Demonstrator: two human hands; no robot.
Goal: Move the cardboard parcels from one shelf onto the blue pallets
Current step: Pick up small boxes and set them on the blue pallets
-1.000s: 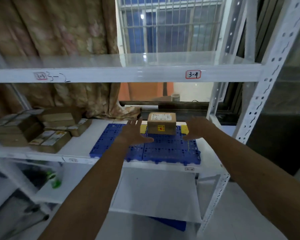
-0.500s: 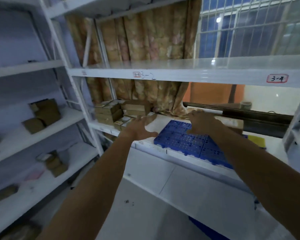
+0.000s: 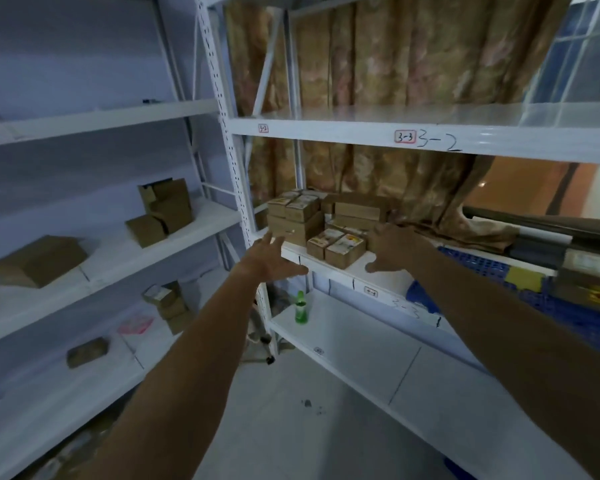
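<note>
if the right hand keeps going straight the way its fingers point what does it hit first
Probably the two small labelled parcels at the front of the shelf; the open right hand points left toward them, though depth is hard to judge.

white shelf (image 3: pixel 343 268), stacked cardboard parcels (image 3: pixel 326 230), blue pallets (image 3: pixel 499 271)

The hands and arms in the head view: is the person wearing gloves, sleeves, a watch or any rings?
Nothing is worn, as far as the picture shows. The left hand and right hand have no gloves, and both forearms are uncovered up to the picture's edge. No watch, band or ring is visible.
</note>
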